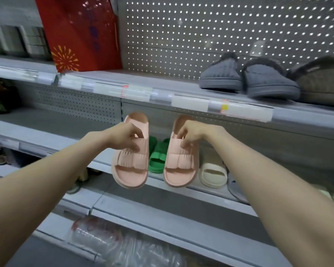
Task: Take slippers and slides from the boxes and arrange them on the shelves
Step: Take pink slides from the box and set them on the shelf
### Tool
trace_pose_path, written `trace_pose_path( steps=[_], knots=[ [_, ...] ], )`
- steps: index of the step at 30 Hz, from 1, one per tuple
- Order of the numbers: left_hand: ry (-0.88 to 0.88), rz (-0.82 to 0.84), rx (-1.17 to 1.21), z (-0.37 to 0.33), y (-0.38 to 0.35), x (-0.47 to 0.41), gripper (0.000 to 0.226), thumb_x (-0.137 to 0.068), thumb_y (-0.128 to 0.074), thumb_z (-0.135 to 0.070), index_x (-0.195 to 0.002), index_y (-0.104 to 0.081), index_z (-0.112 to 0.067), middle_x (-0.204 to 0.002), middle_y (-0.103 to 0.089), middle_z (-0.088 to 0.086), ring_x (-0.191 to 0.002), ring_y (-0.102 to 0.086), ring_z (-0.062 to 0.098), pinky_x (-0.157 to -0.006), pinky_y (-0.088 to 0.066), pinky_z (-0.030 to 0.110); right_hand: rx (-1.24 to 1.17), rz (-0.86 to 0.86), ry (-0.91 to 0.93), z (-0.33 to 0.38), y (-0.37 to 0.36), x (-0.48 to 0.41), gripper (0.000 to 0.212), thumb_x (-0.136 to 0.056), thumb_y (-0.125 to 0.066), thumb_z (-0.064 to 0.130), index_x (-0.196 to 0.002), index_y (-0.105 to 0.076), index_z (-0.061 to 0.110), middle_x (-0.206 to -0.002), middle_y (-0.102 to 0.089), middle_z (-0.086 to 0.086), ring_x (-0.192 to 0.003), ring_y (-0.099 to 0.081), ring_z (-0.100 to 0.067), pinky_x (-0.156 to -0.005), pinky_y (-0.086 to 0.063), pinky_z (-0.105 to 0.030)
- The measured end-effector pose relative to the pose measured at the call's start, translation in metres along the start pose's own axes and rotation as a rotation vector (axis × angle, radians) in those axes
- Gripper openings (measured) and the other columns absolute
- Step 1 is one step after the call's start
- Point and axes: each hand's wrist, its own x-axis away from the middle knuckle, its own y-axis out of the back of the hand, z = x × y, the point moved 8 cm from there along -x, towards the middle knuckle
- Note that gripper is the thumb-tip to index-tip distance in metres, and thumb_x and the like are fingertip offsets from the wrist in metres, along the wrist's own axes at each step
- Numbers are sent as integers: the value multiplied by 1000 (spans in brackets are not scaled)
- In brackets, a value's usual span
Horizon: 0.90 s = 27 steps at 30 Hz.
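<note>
I hold two pink slides in front of the middle shelf (52,135), toes pointing down. My left hand (124,136) pinches the strap of the left pink slide (131,162). My right hand (191,134) grips the strap of the right pink slide (181,164). Behind them on the shelf sit a green slide (157,157) and a cream slide (213,173). No boxes are in view.
On the upper shelf (152,81) stand two grey fur-lined slippers (249,76), a brown slipper (322,83) and a red gift bag (79,31). Pegboard backs the shelves. Clear plastic wrapping (112,241) lies on the lower shelf. A pale slipper (235,187) sits right of the cream slide.
</note>
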Motion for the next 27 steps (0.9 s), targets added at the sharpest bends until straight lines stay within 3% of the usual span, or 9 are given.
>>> trace_pose_path(
  steps=[4, 9, 14, 18, 22, 27],
  knots=[
    [-38, 25, -5, 45, 5, -29, 38, -79, -72, -22, -116, -62, -17, -104, -61, 1, -88, -52, 16, -77, -39, 26, -21, 0, -32, 20, -6, -48, 32, -78, -72, 13, -110, -70, 18, -111, -68, -5, -96, -65, -21, -84, -54, -33],
    [-119, 104, -3, 114, 4, -82, 31, -79, -72, -20, -109, -64, -16, -104, -65, 1, -88, -57, 16, -77, -43, 27, 31, 29, -173, 36, -16, -111, 44, -90, -61, 30, -130, -53, 15, -130, -53, -4, -114, -51, -23, -92, -42, -34],
    [-131, 220, -76, 185, -3, -129, 38, -81, -69, -29, -117, -61, -17, -111, -63, -1, -99, -57, 18, -90, -44, 29, 13, 81, -235, 67, -29, -164, 43, -92, -57, 29, -132, -50, 16, -130, -50, 0, -118, -49, -26, -99, -41, -35],
    [-138, 326, -134, 240, -14, -159, 47, -83, -64, -40, -124, -55, -22, -119, -59, -2, -105, -55, 18, -97, -43, 33, 1, 37, -180, 104, -27, -197, 38, -90, -59, 16, -128, -57, 16, -130, -55, -3, -118, -51, -25, -89, -41, -25],
    [-208, 358, -104, 264, -20, -173, 46, -84, -65, -33, -127, -51, -27, -126, -53, -3, -111, -50, 17, -98, -42, 32, -8, 70, -154, 122, -38, -231, 37, -85, -63, 13, -122, -64, 16, -124, -60, -5, -112, -56, -23, -93, -46, -29],
    [-214, 371, -73, 289, -25, -184, 55, -80, -67, -39, -130, -48, -27, -129, -52, -3, -115, -50, 18, -101, -41, 32, -40, 80, -101, 139, -47, -261, 37, -84, -64, 8, -120, -65, 14, -107, -56, 5, -98, -53, -13, -75, -48, -22]
  ],
)
